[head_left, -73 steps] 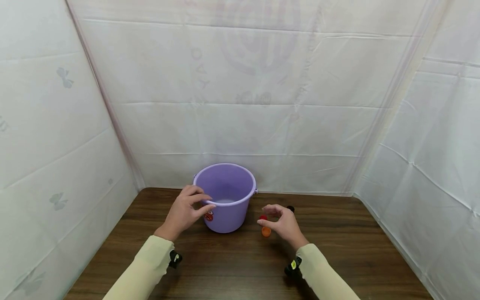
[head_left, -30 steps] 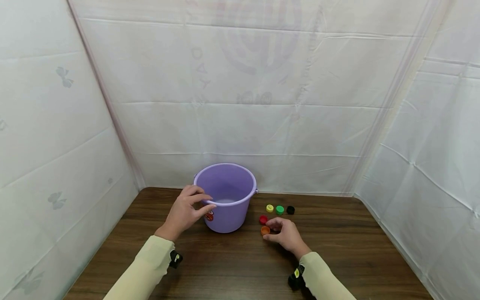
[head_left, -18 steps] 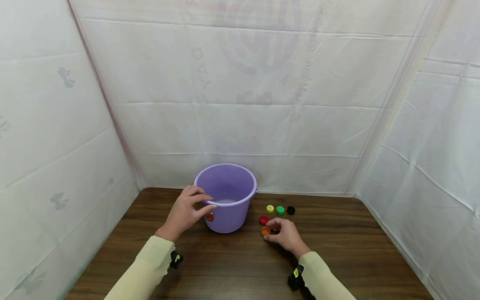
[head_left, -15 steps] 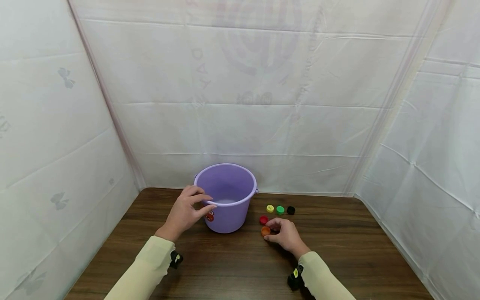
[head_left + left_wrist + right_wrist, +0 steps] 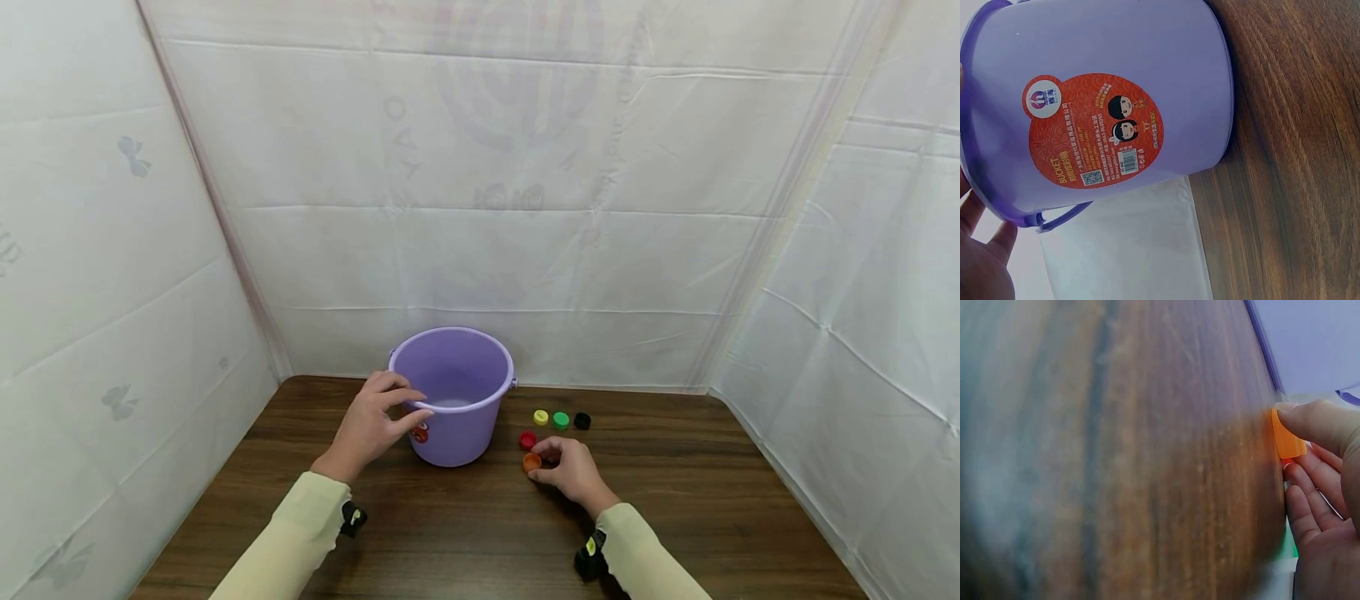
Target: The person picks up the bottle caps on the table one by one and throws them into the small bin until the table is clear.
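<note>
Here's the right hand (image 5: 573,471), low over the wooden table (image 5: 450,533), forearm angling in from the near right, and thumb and fingertips are clamped on the orange cap (image 5: 530,463)! That cap sits at the tabletop, just right of the purple bucket (image 5: 457,437), thumb on the near side, fingers on the far. The red cap (image 5: 527,440) lies right behind it, just beyond those fingers. Over to the left hand (image 5: 367,421): arm reaching up from the near left, wrist bent inward, thumb and fingers pinching the bucket's rim (a red sticker (image 5: 1094,131) glows just below, in the left wrist view). The bucket stands upright, and further back it's yellow cap (image 5: 541,417), green cap (image 5: 561,421), black cap (image 5: 582,421), lined up left to right!
</note>
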{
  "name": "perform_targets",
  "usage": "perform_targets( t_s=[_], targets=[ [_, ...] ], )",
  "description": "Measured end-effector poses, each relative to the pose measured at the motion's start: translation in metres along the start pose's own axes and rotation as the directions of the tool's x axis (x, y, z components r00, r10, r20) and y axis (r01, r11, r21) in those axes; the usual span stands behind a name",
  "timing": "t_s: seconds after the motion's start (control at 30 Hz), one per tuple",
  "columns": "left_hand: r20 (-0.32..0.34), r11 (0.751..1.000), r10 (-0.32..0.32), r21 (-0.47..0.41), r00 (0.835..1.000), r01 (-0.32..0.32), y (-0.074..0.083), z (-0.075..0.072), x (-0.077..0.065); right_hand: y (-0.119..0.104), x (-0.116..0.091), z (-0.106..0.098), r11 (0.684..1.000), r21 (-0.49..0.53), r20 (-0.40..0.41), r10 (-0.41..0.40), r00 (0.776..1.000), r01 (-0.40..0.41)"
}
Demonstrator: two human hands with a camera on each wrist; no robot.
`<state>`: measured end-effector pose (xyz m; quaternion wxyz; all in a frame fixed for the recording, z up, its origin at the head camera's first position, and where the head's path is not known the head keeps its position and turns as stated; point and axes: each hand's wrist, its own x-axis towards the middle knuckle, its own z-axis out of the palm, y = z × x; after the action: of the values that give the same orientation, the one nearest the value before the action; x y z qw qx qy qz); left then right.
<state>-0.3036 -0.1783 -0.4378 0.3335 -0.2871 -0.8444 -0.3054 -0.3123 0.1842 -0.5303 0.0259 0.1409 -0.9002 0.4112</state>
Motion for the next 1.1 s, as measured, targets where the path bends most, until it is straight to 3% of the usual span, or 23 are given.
perform_targets(
  t_s=[0.77, 1.1],
  targets=[
    [-0.009, 1.000, 0.021, 0.001, 1.000, -0.021, -0.0008, 0.0009, 0.0003, 0.0009, -0.0010, 0.0013, 1.000, 0.022, -0.032, 0.020, 0.999, -0.019],
    [-0.003, 1.000, 0.016, 0.013, 1.000, -0.016, -0.0008, 0.0011, -0.0005, -0.0012, -0.0028, -0.0032, 0.996, 0.089, -0.072, 0.037, 0.997, -0.030]
  ],
)
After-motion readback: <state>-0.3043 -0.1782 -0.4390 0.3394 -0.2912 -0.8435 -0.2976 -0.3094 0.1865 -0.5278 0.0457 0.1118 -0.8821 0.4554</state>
